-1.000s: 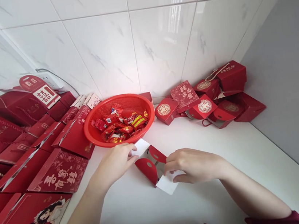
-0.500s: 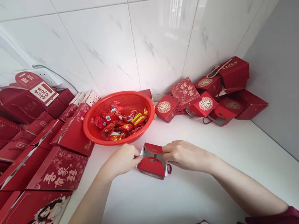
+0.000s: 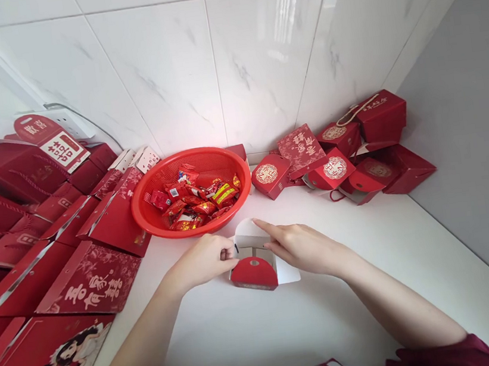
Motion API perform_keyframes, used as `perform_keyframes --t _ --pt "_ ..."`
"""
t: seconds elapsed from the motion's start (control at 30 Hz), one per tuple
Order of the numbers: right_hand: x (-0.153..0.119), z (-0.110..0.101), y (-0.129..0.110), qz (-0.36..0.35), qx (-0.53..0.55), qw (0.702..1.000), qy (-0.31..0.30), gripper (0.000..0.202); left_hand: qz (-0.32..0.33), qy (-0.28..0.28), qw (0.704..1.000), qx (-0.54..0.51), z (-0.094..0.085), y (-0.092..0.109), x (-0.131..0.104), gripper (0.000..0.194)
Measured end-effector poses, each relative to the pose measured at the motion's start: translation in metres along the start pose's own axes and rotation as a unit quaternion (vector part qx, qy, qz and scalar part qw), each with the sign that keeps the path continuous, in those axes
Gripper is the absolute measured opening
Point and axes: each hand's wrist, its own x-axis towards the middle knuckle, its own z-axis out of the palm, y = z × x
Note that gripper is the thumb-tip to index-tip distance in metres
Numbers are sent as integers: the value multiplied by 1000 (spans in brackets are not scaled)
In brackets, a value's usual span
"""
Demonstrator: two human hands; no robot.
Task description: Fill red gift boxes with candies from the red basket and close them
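Note:
A small red gift box [image 3: 254, 277] stands on the white table in front of me, its top flaps spread and its pale inside showing. My left hand [image 3: 209, 259] is closed in a pinch at the box's left edge. At the back right of the box is my right hand [image 3: 302, 248], its index finger stretched out against the raised back flap [image 3: 245, 228] and its thumb apart near the right wall. A white side flap [image 3: 287, 273] sticks out to the right, under that hand. The box holds nothing that I can see.
Behind the box stands a red plastic basket [image 3: 141, 217] with several wrapped sweets [image 3: 202, 200]. Many red gift boxes [image 3: 89, 281] crowd the left side. More boxes [image 3: 335, 166] are heaped at the back right, by the tiled wall [image 3: 170, 66] and a grey panel [image 3: 468, 135].
The box's back flap has been pushed outward and the right side flap folded out. My right index finger has stretched forward onto the back flap. The left hand stays at the left edge.

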Motion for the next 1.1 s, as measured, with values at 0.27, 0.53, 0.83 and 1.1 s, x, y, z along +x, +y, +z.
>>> perform_keyframes --t 0.27,0.53,0.83,1.1 --pt "21 18 5 82 -62 995 5 32 -2 -9 998 -64 2 4 0 42" --pt "28 29 11 71 -68 995 21 26 -31 72 997 6 23 2 18 32" --pt "8 11 -6 -123 27 992 -5 40 -18 99 995 23 29 -1 26 33" --pt "1 19 -14 -183 -55 977 -94 40 -4 99 994 47 28 -2 26 34"
